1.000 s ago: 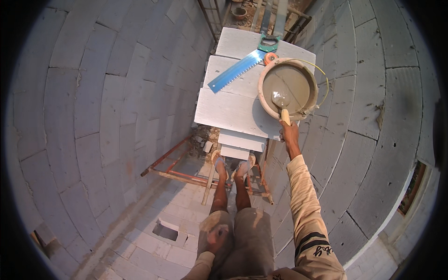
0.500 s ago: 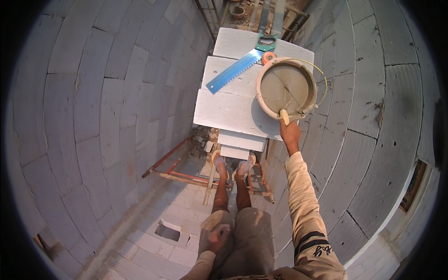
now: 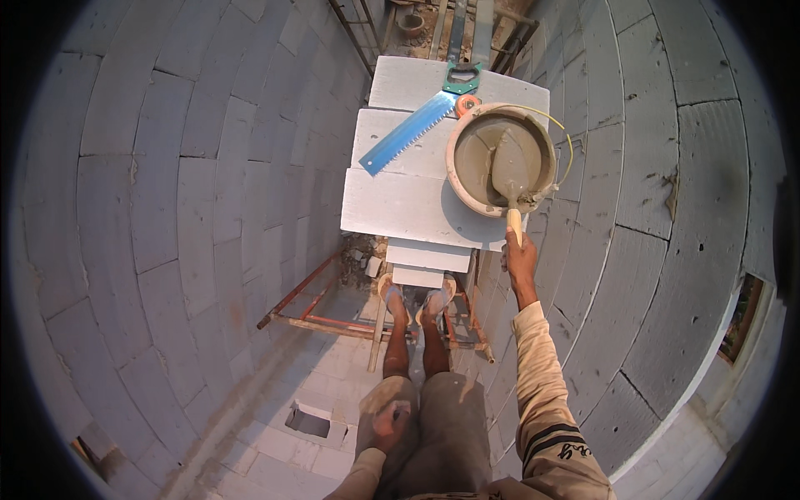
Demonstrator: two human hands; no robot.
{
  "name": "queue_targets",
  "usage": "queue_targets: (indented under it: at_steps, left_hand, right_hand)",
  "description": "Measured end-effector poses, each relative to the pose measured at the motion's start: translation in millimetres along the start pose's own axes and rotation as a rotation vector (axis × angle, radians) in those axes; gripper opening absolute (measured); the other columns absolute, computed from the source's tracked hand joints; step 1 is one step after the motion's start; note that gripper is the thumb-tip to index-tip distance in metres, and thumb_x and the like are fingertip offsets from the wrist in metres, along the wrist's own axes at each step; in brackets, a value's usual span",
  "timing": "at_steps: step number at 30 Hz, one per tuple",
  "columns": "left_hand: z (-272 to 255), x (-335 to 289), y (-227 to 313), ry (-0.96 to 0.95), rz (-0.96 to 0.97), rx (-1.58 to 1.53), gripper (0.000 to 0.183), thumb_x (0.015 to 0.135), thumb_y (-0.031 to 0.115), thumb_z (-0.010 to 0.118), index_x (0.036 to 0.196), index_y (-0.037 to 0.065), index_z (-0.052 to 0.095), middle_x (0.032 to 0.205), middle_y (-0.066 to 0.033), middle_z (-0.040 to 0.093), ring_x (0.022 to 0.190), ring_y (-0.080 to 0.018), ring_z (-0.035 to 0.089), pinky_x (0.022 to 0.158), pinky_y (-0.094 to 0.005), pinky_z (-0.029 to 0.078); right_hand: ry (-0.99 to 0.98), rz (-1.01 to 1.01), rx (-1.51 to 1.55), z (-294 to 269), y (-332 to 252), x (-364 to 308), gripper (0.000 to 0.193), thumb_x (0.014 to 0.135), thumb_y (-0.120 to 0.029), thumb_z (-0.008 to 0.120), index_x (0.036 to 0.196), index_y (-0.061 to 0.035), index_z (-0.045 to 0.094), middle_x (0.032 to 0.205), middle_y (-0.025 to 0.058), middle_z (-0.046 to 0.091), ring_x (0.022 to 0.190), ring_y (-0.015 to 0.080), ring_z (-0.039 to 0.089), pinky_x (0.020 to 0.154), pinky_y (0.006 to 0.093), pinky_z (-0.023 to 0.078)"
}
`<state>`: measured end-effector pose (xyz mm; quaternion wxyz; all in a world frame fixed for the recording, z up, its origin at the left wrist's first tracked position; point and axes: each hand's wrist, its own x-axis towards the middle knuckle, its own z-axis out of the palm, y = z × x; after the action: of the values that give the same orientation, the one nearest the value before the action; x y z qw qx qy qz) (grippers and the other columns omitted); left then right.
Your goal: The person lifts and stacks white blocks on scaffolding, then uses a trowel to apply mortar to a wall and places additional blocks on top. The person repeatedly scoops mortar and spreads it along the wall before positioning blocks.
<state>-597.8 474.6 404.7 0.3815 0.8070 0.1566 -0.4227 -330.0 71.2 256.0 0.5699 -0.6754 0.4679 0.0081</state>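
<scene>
My right hand (image 3: 522, 260) is closed round the pale wooden handle of a trowel (image 3: 510, 167). The trowel's blade, coated in wet grey mortar, lies over the mortar inside a round bucket (image 3: 455, 177) with a thin yellow handle. That bucket stands on the right side of the pale blocks (image 3: 400, 202). Down on my left thigh rests my left hand (image 3: 389, 423), its fingers curled in and nothing visible in them. A handsaw (image 3: 408, 133) with a blue blade and green grip lies across the blocks. Beside the bucket sits a small orange round object (image 3: 467, 104), partly covered.
Block walls rise close on the left (image 3: 200, 167) and right (image 3: 658, 183). Below the blocks, a rusty orange metal frame (image 3: 333, 325) surrounds my feet, with rubble (image 3: 360, 252) beside it. Another bucket (image 3: 411, 25) stands on the ground beyond. Lower left is an opening (image 3: 308, 422) in blockwork.
The trowel's blade has come up out of the mortar and now shows its coated face. My right hand has drawn slightly nearer to me. My left hand stays on the thigh.
</scene>
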Motion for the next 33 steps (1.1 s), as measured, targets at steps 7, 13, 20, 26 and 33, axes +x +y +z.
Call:
queue_targets:
  at_steps: [7, 13, 20, 26, 33]
  left_hand:
    - [-9.6, 5.9, 11.4, 0.033, 0.014, 0.072, 0.026, 0.096, 0.035, 0.067, 0.109, 0.013, 0.074, 0.1, -0.0109, 0.077, 0.09, -0.0301, 0.074, 0.083, -0.0404, 0.056]
    - [-12.4, 8.4, 13.7, 0.034, 0.056, 0.059, 0.027, 0.096, 0.034, 0.068, 0.11, 0.012, 0.074, 0.1, -0.0142, 0.076, 0.091, -0.0308, 0.074, 0.084, -0.0399, 0.057]
    - [-13.3, 19.0, -3.5, 0.016, 0.014, -0.006, 0.034, 0.097, 0.036, 0.066, 0.112, 0.007, 0.073, 0.104, -0.0212, 0.074, 0.097, -0.0393, 0.071, 0.087, -0.0431, 0.055]
    - [-19.7, 37.1, 5.7, -0.054, -0.034, 0.032, 0.036, 0.097, 0.033, 0.065, 0.115, 0.003, 0.072, 0.106, -0.0216, 0.074, 0.101, -0.036, 0.07, 0.09, -0.0403, 0.052]
    - [-58.9, 58.4, 42.4, -0.124, 0.154, -0.13, 0.023, 0.096, 0.014, 0.063, 0.111, 0.0, 0.073, 0.1, -0.0081, 0.075, 0.09, -0.0153, 0.068, 0.083, -0.0297, 0.054]
  right_hand:
    - [-0.211, 0.241, 0.335, -21.3, -34.9, -10.4, 0.037, 0.102, -0.044, 0.062, 0.097, -0.0077, 0.058, 0.064, 0.0011, 0.054, 0.045, 0.0099, 0.049, 0.038, 0.0264, 0.035]
    - [-0.223, 0.19, 0.268, -34.3, -40.1, -22.2, 0.041, 0.101, -0.048, 0.063, 0.099, -0.0076, 0.057, 0.068, 0.0007, 0.056, 0.047, 0.009, 0.049, 0.04, 0.024, 0.035]
    - [-0.284, 0.236, 0.31, -93.5, -98.6, -93.5, 0.043, 0.101, -0.046, 0.064, 0.099, -0.0039, 0.059, 0.065, 0.001, 0.056, 0.044, 0.0082, 0.05, 0.036, 0.0232, 0.037]
    - [-0.319, 0.215, 0.291, -222.4, -189.5, -219.3, 0.048, 0.101, -0.049, 0.065, 0.096, -0.0017, 0.061, 0.064, 0.0017, 0.057, 0.043, 0.0073, 0.051, 0.036, 0.0214, 0.04]
    - [0.035, 0.22, 0.187, -379.2, -273.6, -351.4, 0.044, 0.101, -0.047, 0.063, 0.097, -0.0038, 0.062, 0.063, 0.0001, 0.055, 0.047, 0.0076, 0.048, 0.04, 0.0239, 0.036]
